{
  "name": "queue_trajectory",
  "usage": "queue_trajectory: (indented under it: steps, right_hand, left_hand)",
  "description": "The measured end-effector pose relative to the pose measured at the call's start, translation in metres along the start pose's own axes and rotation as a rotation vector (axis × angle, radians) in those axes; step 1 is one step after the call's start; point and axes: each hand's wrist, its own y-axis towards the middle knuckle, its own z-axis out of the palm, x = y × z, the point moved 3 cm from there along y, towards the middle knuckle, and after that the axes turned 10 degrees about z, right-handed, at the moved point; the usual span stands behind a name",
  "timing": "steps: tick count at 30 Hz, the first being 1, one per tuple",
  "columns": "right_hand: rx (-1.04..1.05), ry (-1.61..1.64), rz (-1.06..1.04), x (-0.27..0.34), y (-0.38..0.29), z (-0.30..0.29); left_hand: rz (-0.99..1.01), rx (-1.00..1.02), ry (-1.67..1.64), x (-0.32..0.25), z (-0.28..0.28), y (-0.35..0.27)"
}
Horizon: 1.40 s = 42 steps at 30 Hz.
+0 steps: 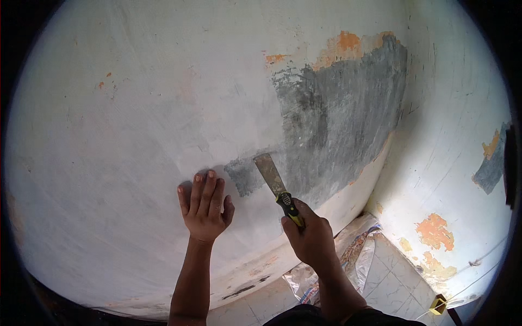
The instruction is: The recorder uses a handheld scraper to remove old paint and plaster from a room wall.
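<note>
My right hand (312,236) grips a putty knife (270,173) by its black and yellow handle. The stained metal blade points up and left, its tip at the wall beside a grey scraped patch (246,175). My left hand (205,205) lies against the white painted wall (134,171), fingers spread a little and pointing up, holding nothing. To the right of the blade is a large bare grey area (338,114), with orange old paint (348,40) along its upper edge.
A side wall (448,102) meets this wall at a corner on the right, with orange peeled spots (435,231). Below lie a plastic sheet (365,261) holding debris and a tiled floor (391,285). A yellow object (438,305) and a thin cord (473,283) are at lower right.
</note>
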Motion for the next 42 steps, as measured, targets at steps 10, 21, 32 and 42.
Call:
queue_trajectory:
  steps: [10, 21, 32, 42]
  right_hand:
    - [-0.002, 0.068, 0.033, 0.002, 0.011, -0.002]
    - [0.044, 0.053, 0.112, 0.012, 0.006, -0.015]
    - [0.05, 0.027, 0.08, 0.006, 0.007, -0.019]
    - [-0.021, 0.069, 0.002, 0.009, 0.007, -0.016]
  left_hand:
    - [0.022, -0.001, 0.008, 0.0, 0.002, 0.001]
    - [0.025, 0.003, 0.009, 0.002, 0.002, -0.003]
    - [0.033, -0.002, 0.009, 0.001, 0.002, -0.001]
    - [0.006, -0.01, 0.026, 0.001, 0.001, 0.001]
